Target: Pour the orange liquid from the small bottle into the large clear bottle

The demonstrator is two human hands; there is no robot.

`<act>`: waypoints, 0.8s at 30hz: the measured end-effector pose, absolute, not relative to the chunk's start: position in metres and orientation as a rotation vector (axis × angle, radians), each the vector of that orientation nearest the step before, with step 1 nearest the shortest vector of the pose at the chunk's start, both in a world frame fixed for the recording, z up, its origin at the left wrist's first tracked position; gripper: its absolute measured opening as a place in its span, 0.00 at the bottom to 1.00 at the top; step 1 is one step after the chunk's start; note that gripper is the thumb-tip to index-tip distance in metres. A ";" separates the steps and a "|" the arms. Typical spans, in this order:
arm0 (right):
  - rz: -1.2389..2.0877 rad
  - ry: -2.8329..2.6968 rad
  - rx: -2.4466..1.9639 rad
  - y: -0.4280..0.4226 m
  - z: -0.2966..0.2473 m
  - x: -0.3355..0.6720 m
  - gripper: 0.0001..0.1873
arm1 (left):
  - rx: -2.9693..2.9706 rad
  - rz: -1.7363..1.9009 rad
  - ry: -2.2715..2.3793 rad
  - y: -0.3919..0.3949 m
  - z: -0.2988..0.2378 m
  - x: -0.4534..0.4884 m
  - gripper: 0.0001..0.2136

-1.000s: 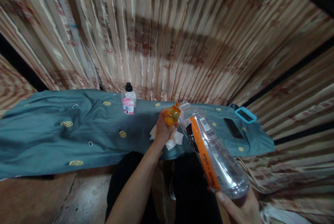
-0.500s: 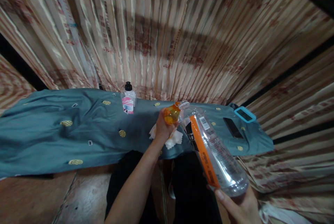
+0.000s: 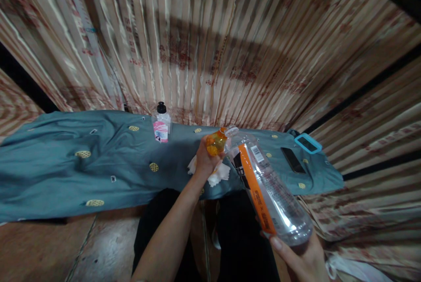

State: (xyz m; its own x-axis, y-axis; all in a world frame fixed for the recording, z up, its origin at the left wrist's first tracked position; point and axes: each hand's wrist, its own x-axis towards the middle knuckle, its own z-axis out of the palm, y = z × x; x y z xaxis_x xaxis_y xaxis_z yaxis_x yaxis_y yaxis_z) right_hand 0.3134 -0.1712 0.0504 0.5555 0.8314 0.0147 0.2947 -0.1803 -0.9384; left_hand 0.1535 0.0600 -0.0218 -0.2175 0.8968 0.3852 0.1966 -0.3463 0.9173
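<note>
My left hand (image 3: 204,159) is closed around a small orange see-through bottle (image 3: 215,142), tipped so its mouth points to the right. Against that mouth lies the neck of a large clear plastic bottle (image 3: 263,181) with an orange and black label; whether the two rims touch I cannot tell. My right hand (image 3: 297,255) grips the large bottle near its base, which is tilted toward me. Under my left hand a crumpled white tissue (image 3: 219,174) rests on the teal cloth (image 3: 125,176). Any liquid passing between the bottles is not visible.
A clear bottle with a black cap and pink label (image 3: 161,124) stands at the back, left of centre. To the right lie a dark phone (image 3: 292,160) and a light-blue framed device (image 3: 308,143). Behind the cloth-covered surface hangs a pleated curtain (image 3: 197,45).
Both hands and both bottles keep nearly the same pose. The whole view has shifted only very slightly.
</note>
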 end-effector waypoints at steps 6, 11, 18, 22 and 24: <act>0.631 -0.890 -1.743 -0.173 0.050 0.309 0.51 | 1.493 1.607 1.343 0.059 -0.021 0.154 0.28; 0.652 -0.862 -1.732 -0.172 0.050 0.307 0.50 | 1.474 1.622 1.342 0.059 -0.020 0.154 0.27; 0.645 -0.878 -1.725 -0.174 0.047 0.310 0.48 | 1.449 1.607 1.313 0.059 -0.022 0.154 0.26; 0.638 -0.858 -1.708 -0.174 0.045 0.304 0.49 | 1.454 1.612 1.310 0.058 -0.022 0.154 0.26; 0.654 -0.848 -1.691 -0.175 0.041 0.304 0.49 | 1.454 1.621 1.298 0.058 -0.021 0.154 0.27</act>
State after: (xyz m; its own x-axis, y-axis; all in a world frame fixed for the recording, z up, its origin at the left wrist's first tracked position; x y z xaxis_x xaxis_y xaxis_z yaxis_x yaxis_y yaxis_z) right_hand 0.3043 -0.1746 0.0414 0.5939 0.8045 -0.0063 0.2107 -0.1630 -0.9639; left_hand 0.1539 0.0584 -0.0214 -0.2226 0.8992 0.3766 0.1711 -0.3443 0.9232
